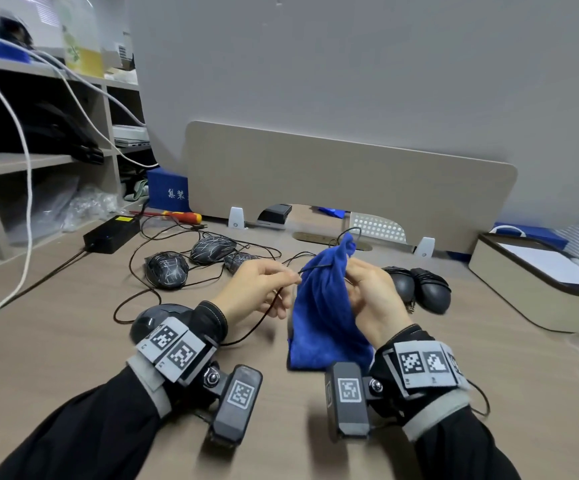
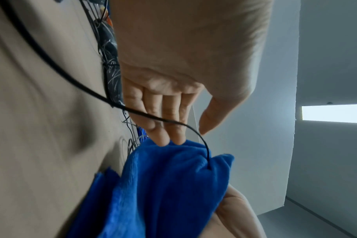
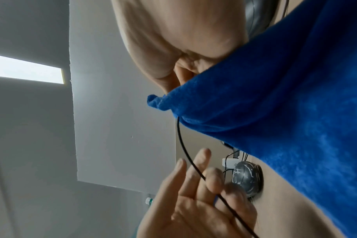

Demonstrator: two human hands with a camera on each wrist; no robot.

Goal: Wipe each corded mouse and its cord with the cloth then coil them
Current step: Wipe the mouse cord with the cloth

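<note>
My right hand (image 1: pixel 364 289) holds a blue cloth (image 1: pixel 322 306) upright above the desk, bunched round a thin black mouse cord (image 1: pixel 310 268). The cord enters the cloth's fold (image 2: pixel 209 167) near the top, and a loop of it sticks out above. My left hand (image 1: pixel 290 278) sits just left of the cloth and holds the cord between its fingers (image 3: pixel 213 178). From there the cord drops to the desk towards a dark mouse (image 1: pixel 158 318), half hidden behind my left wrist. In the right wrist view the cloth (image 3: pixel 285 112) covers my right fingertips.
Three black mice with white line patterns (image 1: pixel 167 271) (image 1: pixel 212 249) (image 1: pixel 241 261) lie behind in tangled cords. Two dark mice with wound cords (image 1: pixel 400 282) (image 1: pixel 433 289) sit right of the cloth. A black power adapter (image 1: pixel 115 233), a screwdriver (image 1: pixel 180 216) and a beige box (image 1: pixel 537 282) flank the area.
</note>
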